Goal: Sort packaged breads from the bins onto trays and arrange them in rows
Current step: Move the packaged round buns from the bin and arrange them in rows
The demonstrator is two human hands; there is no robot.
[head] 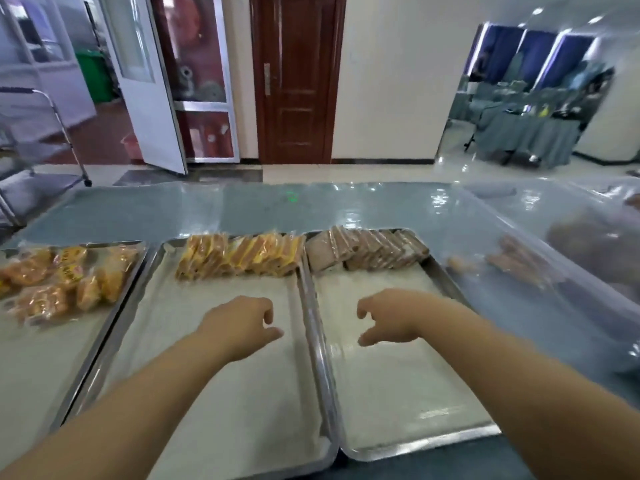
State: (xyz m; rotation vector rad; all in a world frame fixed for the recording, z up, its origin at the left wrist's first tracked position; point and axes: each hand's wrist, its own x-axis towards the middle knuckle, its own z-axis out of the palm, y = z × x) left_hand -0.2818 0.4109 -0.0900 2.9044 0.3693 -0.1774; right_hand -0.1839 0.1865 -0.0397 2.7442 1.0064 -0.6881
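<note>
Three metal trays lie side by side in front of me. The middle tray carries a row of yellow-wrapped breads along its far edge. A row of brown packaged breads lines the far edge of the right tray. The left tray holds several orange packaged breads in a loose heap. My left hand hovers over the middle tray, fingers loosely curled, holding nothing. My right hand hovers over the right tray, also loosely curled and empty.
A clear plastic bin at the right holds more brown packaged breads, blurred. The trays sit on a table under glossy blue-grey plastic sheeting. A metal cart stands at the far left. A brown door is behind the table.
</note>
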